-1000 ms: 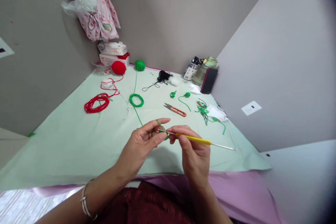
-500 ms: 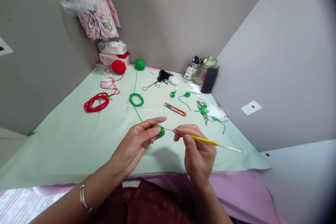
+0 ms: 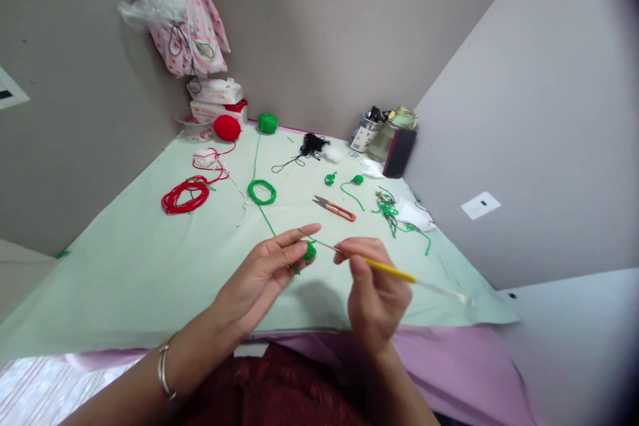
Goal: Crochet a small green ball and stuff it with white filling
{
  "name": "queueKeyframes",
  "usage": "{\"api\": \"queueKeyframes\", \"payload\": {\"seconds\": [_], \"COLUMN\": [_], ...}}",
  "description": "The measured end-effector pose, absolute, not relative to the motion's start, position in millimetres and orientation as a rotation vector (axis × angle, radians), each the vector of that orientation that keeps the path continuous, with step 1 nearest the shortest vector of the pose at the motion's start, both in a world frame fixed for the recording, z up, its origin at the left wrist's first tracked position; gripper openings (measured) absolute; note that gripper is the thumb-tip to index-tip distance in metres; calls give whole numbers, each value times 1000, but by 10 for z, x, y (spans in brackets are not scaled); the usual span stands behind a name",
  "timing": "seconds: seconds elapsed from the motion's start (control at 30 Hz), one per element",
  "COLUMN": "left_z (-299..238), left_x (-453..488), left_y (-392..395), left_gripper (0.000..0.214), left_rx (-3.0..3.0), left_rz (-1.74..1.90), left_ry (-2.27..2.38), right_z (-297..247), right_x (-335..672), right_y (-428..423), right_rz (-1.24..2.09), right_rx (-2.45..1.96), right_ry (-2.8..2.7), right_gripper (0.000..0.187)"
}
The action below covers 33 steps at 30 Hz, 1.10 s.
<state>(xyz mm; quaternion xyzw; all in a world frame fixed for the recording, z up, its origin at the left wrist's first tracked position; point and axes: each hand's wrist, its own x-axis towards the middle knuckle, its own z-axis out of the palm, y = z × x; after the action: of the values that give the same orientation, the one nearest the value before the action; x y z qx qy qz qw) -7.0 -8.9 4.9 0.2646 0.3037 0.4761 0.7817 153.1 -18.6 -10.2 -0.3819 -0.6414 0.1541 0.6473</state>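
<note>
Shifted rightward, the right hand (image 3: 378, 293) grips a yellow hook (image 3: 392, 270), the left hand (image 3: 262, 271) green crochet (image 3: 310, 252) (small, rounded).

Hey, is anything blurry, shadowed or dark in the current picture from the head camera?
Head view: the outer metal end of the crochet hook in the right hand is smeared; head view: a soft shadow falls on the pale green tablecloth below the green crochet piece; head view: the upper right corner darkens.
</note>
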Motion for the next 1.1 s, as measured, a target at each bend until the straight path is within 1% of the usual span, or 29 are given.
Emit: {"api": "queueKeyframes", "payload": {"seconds": [0.07,0.13,0.3,0.6,0.7,0.83,0.97,1.1], "left_z": [60,74,72,83,87,82,83,71], "left_x": [-95,-93,-56,-102,-115,-139,-144,-119], "left_y": [-73,-85,-151,-173,-178,-186,-191,-196], "left_gripper": [34,36,42,37,35,34,32,35], "left_rx": [600,662,796,858,895,1006,1144,1270], "left_rz": [1075,1117,1121,1130,1134,1157,1192,1248], "left_ry": [696,733,787,826,834,859,920,990], "right_z": [-57,-45,-98,10,29,39,42,4], "right_x": [1567,1565,1510,1574,1601,1627,1618,1612], "right_y": [-153,-133,-119,-93,-126,-197,-265,-290], "right_rz": [590,740,797,1017,990,897,668,485], "right_rx": [-838,-797,-846,-720,-754,-788,-832,-744], "right_ry": [-1342,-1303,-1343,-1177,-1222,-1313,-1476,-1612], "right_gripper": [22,20,16,20,23,24,24,27]}}
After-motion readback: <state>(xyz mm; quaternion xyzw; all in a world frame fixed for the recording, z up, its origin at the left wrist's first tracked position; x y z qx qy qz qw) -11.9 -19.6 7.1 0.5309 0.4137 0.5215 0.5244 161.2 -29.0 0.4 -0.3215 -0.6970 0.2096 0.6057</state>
